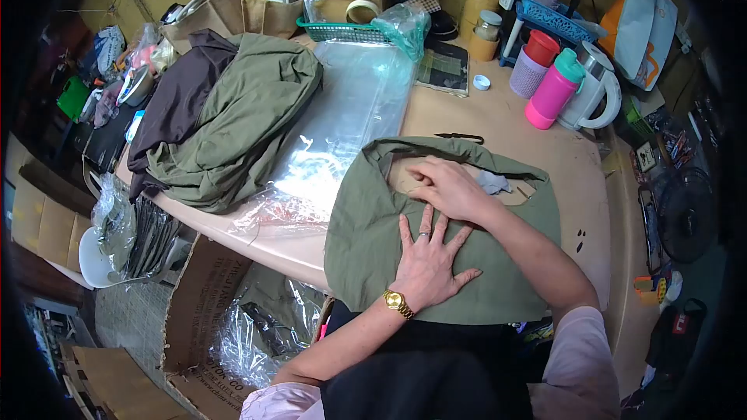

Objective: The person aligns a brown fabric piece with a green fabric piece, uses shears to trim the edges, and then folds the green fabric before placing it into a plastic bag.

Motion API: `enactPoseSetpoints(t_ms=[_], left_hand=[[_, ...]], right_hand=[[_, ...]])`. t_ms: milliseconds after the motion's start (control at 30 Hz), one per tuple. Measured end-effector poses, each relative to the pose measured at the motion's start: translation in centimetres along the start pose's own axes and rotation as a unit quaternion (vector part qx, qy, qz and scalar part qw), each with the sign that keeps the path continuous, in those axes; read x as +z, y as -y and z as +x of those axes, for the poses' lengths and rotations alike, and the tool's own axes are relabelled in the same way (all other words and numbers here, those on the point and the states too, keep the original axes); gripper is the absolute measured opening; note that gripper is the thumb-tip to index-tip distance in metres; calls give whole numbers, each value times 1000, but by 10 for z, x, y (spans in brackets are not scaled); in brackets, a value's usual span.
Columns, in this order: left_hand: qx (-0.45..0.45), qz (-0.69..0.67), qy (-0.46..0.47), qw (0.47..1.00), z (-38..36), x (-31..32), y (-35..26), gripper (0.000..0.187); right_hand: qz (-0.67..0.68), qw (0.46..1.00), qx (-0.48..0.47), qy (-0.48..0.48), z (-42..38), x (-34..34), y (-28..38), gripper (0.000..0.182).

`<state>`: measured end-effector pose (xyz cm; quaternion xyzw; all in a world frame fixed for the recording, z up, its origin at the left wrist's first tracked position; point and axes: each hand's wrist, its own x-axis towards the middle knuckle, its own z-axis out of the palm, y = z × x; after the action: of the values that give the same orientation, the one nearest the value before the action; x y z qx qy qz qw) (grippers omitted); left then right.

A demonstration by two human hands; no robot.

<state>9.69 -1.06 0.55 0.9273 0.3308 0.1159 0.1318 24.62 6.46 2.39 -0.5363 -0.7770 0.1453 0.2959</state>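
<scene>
A green fabric piece (358, 225) lies over the table's front edge, with an opening near its far side. My left hand (432, 260), below a gold watch, rests flat on the fabric with its fingers spread. Just beyond it, my right hand (451, 190) is at the near rim of the opening, fingers bent; whether they pinch anything is too small to tell. Inside the opening show the tabletop, a pale scrap (492, 183) and a small metal tool (526, 193). A black pen-like object (459, 137) lies just past the fabric.
Green and dark garments (233, 117) are piled at the left beside clear plastic sheets (350, 93). At the back right stand a pink bottle (554, 93), a lilac cup (531, 74) and a kettle (595, 89). An open cardboard box (187, 303) is below the front edge.
</scene>
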Motion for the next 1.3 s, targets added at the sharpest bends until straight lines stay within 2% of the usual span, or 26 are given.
enactPoseSetpoints(t_ms=[100,200,267,300,367,400,467,500,567,600,667,700,733,767,833,900,967,1033,1100,1133,1200,1233,1300], left_hand=[[-4,-18,2,1000,-1,1,1,78],[-11,-20,17,1000,-1,1,2,77],[-1,-18,-24,1000,-2,3,3,77],[1,-21,-25,999,-2,4,3,77],[0,-17,-35,999,-2,5,3,78],[2,-19,-36,999,-3,5,3,78],[-2,-18,-20,1000,-3,4,4,78],[-1,-19,-21,1000,-3,4,3,78],[-3,-19,-23,1000,-3,4,4,78],[-2,-20,-23,1000,-3,4,4,78],[-2,-21,-23,1000,-4,4,4,77],[0,-22,-22,1000,-4,4,4,77],[-1,-24,-25,999,-4,5,4,77],[-1,-25,-29,999,-4,5,4,77],[3,-29,-35,999,-4,5,4,77],[1,-32,-41,999,-4,3,4,76],[-8,-31,8,999,-3,0,4,76],[-5,-27,-2,1000,-4,2,5,75],[1,-26,-13,1000,-3,4,4,75],[3,-17,-21,1000,-3,3,4,75],[6,-9,-27,1000,-4,4,5,75],[9,-18,-46,999,-4,6,5,75],[14,-27,-65,997,-4,7,5,75]], right_hand=[[7,999,25,25,13,23,-10,23],[25,998,-9,49,18,28,-20,20],[94,987,108,68,17,18,-14,14],[91,988,109,68,16,23,-22,14],[281,946,161,3,16,37,-40,6],[279,947,163,2,16,36,-44,6],[357,911,188,-86,26,18,-34,7],[356,911,188,-86,30,6,-26,7],[449,859,180,-167,38,-23,5,13],[448,859,181,-167,37,-38,15,13],[557,821,123,19,29,-61,25,10],[556,821,125,17,28,-51,21,10],[358,929,94,19,27,-31,11,13],[141,988,57,21,25,-14,1,19],[37,990,119,73,17,1,3,27],[49,988,142,46,8,29,-11,22],[60,982,174,39,7,32,-4,19],[70,976,204,28,7,33,-4,16],[205,957,205,-2,4,36,-15,7],[204,957,206,-2,3,39,-20,7],[328,922,198,-60,1,43,-32,8],[327,922,199,-60,2,37,-32,8],[465,832,269,-138,7,19,-27,8]])
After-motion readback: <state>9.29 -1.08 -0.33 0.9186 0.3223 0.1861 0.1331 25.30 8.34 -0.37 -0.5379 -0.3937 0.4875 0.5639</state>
